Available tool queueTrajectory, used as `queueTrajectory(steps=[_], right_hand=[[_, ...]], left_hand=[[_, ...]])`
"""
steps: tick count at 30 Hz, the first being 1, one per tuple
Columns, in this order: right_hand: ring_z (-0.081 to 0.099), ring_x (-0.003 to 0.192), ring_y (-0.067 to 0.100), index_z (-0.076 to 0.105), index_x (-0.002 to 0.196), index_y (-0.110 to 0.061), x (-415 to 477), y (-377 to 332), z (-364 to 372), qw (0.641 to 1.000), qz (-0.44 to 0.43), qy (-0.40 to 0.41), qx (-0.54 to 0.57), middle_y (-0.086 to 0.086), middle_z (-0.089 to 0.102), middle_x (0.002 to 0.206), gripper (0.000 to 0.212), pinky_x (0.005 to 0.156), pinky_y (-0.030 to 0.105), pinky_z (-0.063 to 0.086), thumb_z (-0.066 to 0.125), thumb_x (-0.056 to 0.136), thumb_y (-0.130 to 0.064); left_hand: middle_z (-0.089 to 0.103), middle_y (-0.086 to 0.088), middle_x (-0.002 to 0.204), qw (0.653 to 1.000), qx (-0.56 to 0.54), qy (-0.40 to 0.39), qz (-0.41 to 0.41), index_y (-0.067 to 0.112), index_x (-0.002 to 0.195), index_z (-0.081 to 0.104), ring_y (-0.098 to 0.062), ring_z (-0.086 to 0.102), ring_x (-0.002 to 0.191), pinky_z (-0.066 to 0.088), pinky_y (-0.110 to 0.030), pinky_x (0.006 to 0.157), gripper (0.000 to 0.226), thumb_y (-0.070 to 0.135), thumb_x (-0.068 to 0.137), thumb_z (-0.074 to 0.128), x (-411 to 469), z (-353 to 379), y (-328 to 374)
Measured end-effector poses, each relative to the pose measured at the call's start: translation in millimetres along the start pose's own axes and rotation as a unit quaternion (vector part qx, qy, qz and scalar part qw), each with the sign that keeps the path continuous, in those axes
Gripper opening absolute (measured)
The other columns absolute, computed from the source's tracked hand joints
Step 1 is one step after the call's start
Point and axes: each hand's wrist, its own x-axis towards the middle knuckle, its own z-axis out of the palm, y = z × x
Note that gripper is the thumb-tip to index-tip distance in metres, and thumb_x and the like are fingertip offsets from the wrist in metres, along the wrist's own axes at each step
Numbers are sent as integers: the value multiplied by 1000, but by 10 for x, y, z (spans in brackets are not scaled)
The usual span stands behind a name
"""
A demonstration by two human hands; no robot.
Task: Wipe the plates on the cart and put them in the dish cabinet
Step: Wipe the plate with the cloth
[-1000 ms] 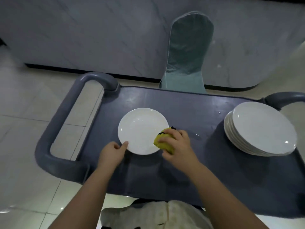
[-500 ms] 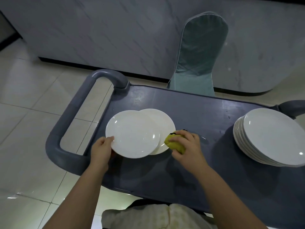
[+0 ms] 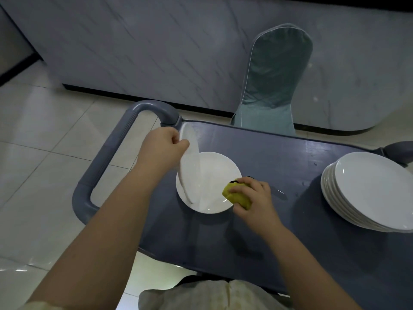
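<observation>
My left hand [image 3: 164, 143] grips a white plate [image 3: 190, 166] by its upper rim and holds it tilted nearly on edge above the cart. Under it a second white plate [image 3: 218, 182] lies flat on the dark grey cart top [image 3: 279, 166]. At that flat plate's right rim my right hand [image 3: 253, 196] holds a bunched yellow cloth [image 3: 235, 194]. A stack of several white plates [image 3: 371, 189] sits at the cart's right end.
The cart's grey loop handle [image 3: 105, 157] sticks out to the left over pale floor tiles. A chair in a teal cover [image 3: 274, 81] stands behind the cart against a marbled counter front [image 3: 156, 45]. A second handle [image 3: 400, 151] shows at far right.
My left hand has lifted the top plate off the one below and tipped it up on edge. My right hand with the cloth stays at the lower plate's right rim.
</observation>
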Motion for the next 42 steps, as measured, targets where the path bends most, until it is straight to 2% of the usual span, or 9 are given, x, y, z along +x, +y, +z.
queueTrajectory(steps=[6, 11, 13, 17, 22, 25, 30, 37, 42], right_hand=[[31, 110, 12, 71, 104, -32, 9, -2, -79, 999, 27, 27, 7, -19, 53, 125, 41, 94, 16, 28, 73, 71, -7], [35, 113, 15, 67, 100, -40, 23, -86, -184, 998, 35, 34, 48, -23, 51, 125, 39, 93, 9, 26, 71, 74, -12], [38, 115, 14, 65, 98, -43, 57, -167, -246, 993, 40, 59, 94, -22, 53, 124, 39, 94, 3, 27, 68, 73, -14], [51, 121, 16, 68, 100, -40, 223, -384, -351, 972, 32, 116, 200, -14, 59, 123, 38, 101, 24, 40, 67, 72, -14], [48, 116, 10, 57, 112, -42, 808, -700, -101, 973, 55, 80, 209, -15, 56, 123, 46, 104, 41, 42, 75, 79, -15], [36, 117, 7, 59, 121, -29, 791, -797, 86, 991, -3, 74, 114, -17, 50, 134, 42, 108, 35, 32, 73, 80, -27], [36, 128, 16, 44, 135, -43, 159, -369, -290, 994, -110, -15, 17, -26, 27, 154, 56, 111, 25, 24, 62, 82, -43], [35, 131, 25, 50, 134, -40, 612, -105, -655, 989, 65, 129, 3, -15, 37, 149, 50, 109, 26, 19, 59, 85, -36], [37, 126, 18, 57, 125, -36, 241, -331, -478, 996, -83, 15, 9, -14, 38, 148, 42, 107, 18, 19, 66, 84, -30]], left_hand=[[68, -14, 80, 971, -178, -49, -150, -6, 88, 61, -28, 69, 74, 58, -32, 54, 20, 13, 92, 57, -242, -175, -515], [67, -17, 103, 870, -388, -59, -300, 4, 101, 59, -28, 68, 86, 60, -32, 62, 9, 9, 94, 56, -526, -95, -933], [65, -14, 113, 822, -475, -88, -301, 8, 117, 54, -30, 69, 92, 61, -35, 65, 30, 2, 88, 61, -629, -37, -1017], [64, -12, 123, 758, -568, -164, -275, 20, 129, 54, -34, 68, 101, 60, -43, 69, 93, 5, 45, 91, -731, 221, -983], [65, -12, 118, 690, -633, -203, -287, 19, 121, 58, -32, 65, 100, 60, -44, 66, 59, -11, 70, 57, -824, 607, -516], [68, -12, 114, 683, -645, -221, -263, 17, 123, 58, -29, 67, 99, 60, -46, 75, 62, -13, 69, 62, -739, 734, -373], [68, -12, 115, 682, -643, -275, -215, 17, 123, 58, -31, 68, 100, 59, -47, 78, 68, -2, 59, 70, -565, 814, -257], [70, 3, 109, 721, -586, -334, -158, 30, 124, 54, -22, 68, 99, 58, -46, 72, 70, -6, 64, 65, -700, 1046, 61], [64, -11, 123, 695, -612, -351, -142, 23, 132, 52, -35, 64, 108, 56, -52, 75, 74, -8, 66, 67, -485, 1079, 59]])
